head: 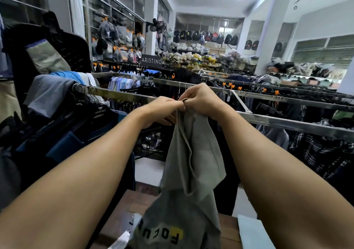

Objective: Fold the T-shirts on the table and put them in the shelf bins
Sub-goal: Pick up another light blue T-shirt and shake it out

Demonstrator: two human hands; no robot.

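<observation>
Both arms are out in front. The left grip point(162, 109) and right grip point(201, 101) meet knuckle to knuckle at chest height. Each is closed tight, fingertips pinching the same top edge of the grey T-shirt point(191, 153). The shirt hangs straight down between the forearms in loose vertical folds. Its lower part spreads wide over the wooden counter point(229, 227), and the word FOCUS on it, over a yellow patch, reads upside down. Whether the cloth rests on the wood I cannot tell. A pale sheet point(252, 233) lies on the counter at the right. Behind the hands runs a steel rail point(124, 95) hung with dark clothes. Farther back are an ARISTINO sign point(152, 61) and a row of backpacks point(205, 36) on the far wall.
</observation>
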